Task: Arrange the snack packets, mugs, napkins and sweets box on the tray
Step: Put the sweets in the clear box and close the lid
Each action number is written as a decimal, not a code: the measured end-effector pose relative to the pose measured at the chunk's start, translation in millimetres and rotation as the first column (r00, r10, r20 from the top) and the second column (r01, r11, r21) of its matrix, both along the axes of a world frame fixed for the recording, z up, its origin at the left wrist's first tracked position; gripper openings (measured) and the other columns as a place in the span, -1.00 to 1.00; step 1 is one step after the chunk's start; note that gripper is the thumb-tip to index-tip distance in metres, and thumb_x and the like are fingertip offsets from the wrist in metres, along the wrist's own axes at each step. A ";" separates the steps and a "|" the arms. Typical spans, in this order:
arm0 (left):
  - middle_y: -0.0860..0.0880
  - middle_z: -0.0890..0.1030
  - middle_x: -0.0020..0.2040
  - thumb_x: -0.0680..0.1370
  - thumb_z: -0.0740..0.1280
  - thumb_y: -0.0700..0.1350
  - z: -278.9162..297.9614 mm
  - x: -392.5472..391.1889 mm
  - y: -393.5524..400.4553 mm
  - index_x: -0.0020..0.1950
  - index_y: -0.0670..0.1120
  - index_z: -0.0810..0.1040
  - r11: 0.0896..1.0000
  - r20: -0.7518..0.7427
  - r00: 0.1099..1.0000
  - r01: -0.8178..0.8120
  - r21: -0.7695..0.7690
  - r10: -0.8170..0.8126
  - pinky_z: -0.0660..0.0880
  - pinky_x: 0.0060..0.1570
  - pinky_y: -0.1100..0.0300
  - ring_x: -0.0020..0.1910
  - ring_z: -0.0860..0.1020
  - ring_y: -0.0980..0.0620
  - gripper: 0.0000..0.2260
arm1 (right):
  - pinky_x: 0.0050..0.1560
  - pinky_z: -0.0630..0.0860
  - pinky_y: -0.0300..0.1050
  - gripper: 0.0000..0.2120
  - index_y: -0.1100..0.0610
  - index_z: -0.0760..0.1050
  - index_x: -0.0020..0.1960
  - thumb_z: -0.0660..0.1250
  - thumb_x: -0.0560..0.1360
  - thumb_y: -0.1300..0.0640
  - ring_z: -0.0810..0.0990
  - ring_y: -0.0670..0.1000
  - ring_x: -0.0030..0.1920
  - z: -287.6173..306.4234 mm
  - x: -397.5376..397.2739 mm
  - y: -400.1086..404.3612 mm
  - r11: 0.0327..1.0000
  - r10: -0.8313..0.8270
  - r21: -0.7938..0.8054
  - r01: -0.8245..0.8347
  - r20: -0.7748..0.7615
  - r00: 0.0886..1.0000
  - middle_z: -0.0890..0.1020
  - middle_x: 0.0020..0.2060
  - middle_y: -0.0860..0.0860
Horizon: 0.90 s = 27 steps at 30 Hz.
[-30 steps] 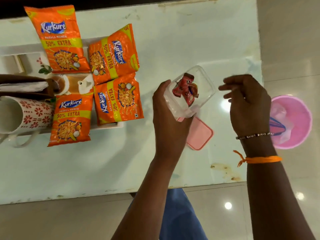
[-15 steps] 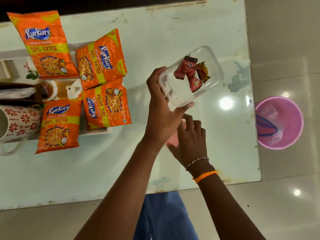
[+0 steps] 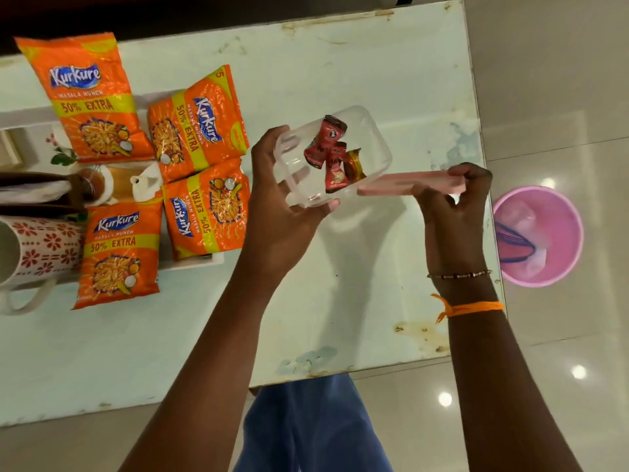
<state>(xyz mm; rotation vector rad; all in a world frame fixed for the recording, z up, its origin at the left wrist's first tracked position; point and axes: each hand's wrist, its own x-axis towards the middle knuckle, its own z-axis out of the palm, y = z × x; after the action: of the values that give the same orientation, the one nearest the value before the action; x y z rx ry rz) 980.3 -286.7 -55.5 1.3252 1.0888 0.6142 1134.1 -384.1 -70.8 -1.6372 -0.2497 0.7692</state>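
My left hand [image 3: 284,212] grips a clear plastic sweets box [image 3: 371,137] above the table, tilted, with a few red-wrapped sweets [image 3: 328,155] inside. My right hand [image 3: 454,212] pinches the pink lid [image 3: 405,185] edge-on, its left end touching the box's near right corner. Several orange Kurkure snack packets [image 3: 200,117] lie on the white tray [image 3: 200,262] at the left. A white mug with red flowers [image 3: 37,250] lies on its side at the tray's left end. Napkins in a brown holder [image 3: 32,195] sit just above the mug.
The pale table [image 3: 340,63] ends at a right edge near my right wrist. A pink bin [image 3: 541,233] with wrappers stands on the tiled floor just past that edge. My blue-clad legs show below the table's front edge.
My right hand picked the pink lid up off the table and brought it to the right side of the box. My left hand kept holding the box.
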 end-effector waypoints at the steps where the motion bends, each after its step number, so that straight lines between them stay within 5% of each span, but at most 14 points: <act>1: -0.14 0.32 0.39 0.32 0.48 -0.36 2.2 -3.7 1.8 0.41 -0.18 0.17 1.000 0.009 1.000 -0.028 0.002 0.028 0.48 0.25 0.17 0.29 0.40 0.19 -0.25 | -0.03 0.46 -0.22 -0.67 -0.05 0.30 -0.13 0.38 0.21 0.14 0.48 -0.07 -0.10 1.2 2.3 -2.9 1.000 -0.026 -0.001 0.026 0.000 1.000 0.42 -0.04 0.03; 6: -0.08 0.35 0.36 0.33 0.49 -0.32 -0.5 -24.5 7.1 0.40 -0.14 0.20 1.000 -0.013 1.000 -0.008 -0.004 0.008 0.50 0.11 0.34 0.25 0.44 0.27 -0.27 | -0.13 0.50 -0.33 -0.69 0.01 0.34 -0.14 0.42 0.36 0.32 0.59 -0.14 -0.13 -12.3 -0.1 -17.1 0.991 -0.026 -0.126 0.035 0.076 0.997 0.52 -0.06 -0.05; 8: -0.05 0.35 0.32 0.33 0.47 -0.36 -7.3 -27.5 1.3 0.40 -0.16 0.19 0.999 -0.036 0.999 -0.012 -0.048 0.010 0.51 0.17 0.25 0.28 0.43 0.17 -0.27 | -0.01 0.48 -0.26 -0.61 0.04 0.39 0.04 0.49 0.32 0.24 0.49 0.02 0.09 -23.8 -15.5 -16.0 0.948 0.156 -0.305 -0.091 0.195 0.968 0.47 0.09 0.03; 10: -0.04 0.35 0.31 0.33 0.47 -0.38 -12.4 -28.6 -6.6 0.40 -0.17 0.19 0.996 -0.062 0.998 -0.026 -0.084 0.021 0.49 0.23 0.13 0.34 0.39 0.02 -0.26 | 0.18 0.32 -0.10 -0.39 0.14 0.38 0.23 0.54 0.25 0.11 0.37 0.13 0.24 -37.4 -33.2 -12.1 0.818 0.434 -0.532 -0.218 0.323 0.841 0.42 0.21 0.13; 13: -0.02 0.35 0.30 0.33 0.48 -0.36 -14.4 -32.4 -13.4 0.40 -0.16 0.20 0.998 -0.071 0.997 -0.024 -0.058 0.020 0.50 0.23 0.17 0.35 0.39 0.03 -0.27 | 0.20 0.22 -0.08 -0.28 0.11 0.33 0.32 0.52 0.24 0.03 0.31 0.20 0.25 -49.4 -57.3 -6.5 0.653 0.633 -0.718 -0.242 0.341 0.695 0.38 0.28 0.14; 17: 0.02 0.37 0.31 0.33 0.50 -0.30 -6.4 -35.4 -12.3 0.39 -0.09 0.22 1.000 -0.060 0.998 0.003 -0.004 -0.003 0.48 0.08 0.43 0.26 0.40 0.28 -0.28 | 0.19 0.43 0.09 -0.35 0.10 0.31 0.33 0.47 0.30 0.21 0.37 0.22 0.17 -52.5 -77.3 -5.1 0.666 0.579 -0.712 -0.222 0.306 0.756 0.35 0.27 0.17; 20: -0.05 0.36 0.36 0.34 0.50 -0.29 -1.8 -37.5 -10.7 0.40 -0.10 0.21 1.000 -0.070 0.997 0.010 -0.002 -0.010 0.48 0.08 0.43 0.32 0.38 0.13 -0.27 | 0.10 0.47 0.04 -0.38 0.10 0.33 0.30 0.45 0.29 0.29 0.48 0.17 0.05 -49.1 -68.5 0.8 0.661 0.512 -0.710 -0.242 0.191 0.837 0.41 0.19 0.20; 23: -0.08 0.35 0.37 0.34 0.49 -0.32 -0.5 -41.9 -7.1 0.41 -0.14 0.20 1.000 -0.066 0.998 0.011 -0.015 -0.012 0.49 0.13 0.35 0.36 0.36 0.05 -0.27 | 0.04 0.46 -0.05 -0.60 0.17 0.44 0.17 0.32 0.36 0.39 0.49 0.23 0.12 -45.1 -53.8 3.4 0.636 0.531 -0.745 -0.202 0.232 0.815 0.42 0.17 0.20; 27: -0.10 0.33 0.40 0.33 0.48 -0.36 -0.3 -48.7 -5.7 0.42 -0.15 0.20 0.999 -0.044 0.999 -0.017 -0.036 0.016 0.50 0.16 0.30 0.36 0.37 0.05 -0.26 | 0.06 0.46 0.11 -0.52 0.11 0.29 0.32 0.31 0.44 0.11 0.34 0.25 0.23 -41.0 -65.7 4.0 0.583 0.549 -0.808 -0.083 0.317 0.774 0.31 0.28 0.18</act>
<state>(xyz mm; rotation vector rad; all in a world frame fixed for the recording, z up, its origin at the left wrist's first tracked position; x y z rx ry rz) 931.6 -292.4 -55.8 1.3049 1.1426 0.5774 1068.4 -380.1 -111.8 -2.6952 -0.7455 0.7053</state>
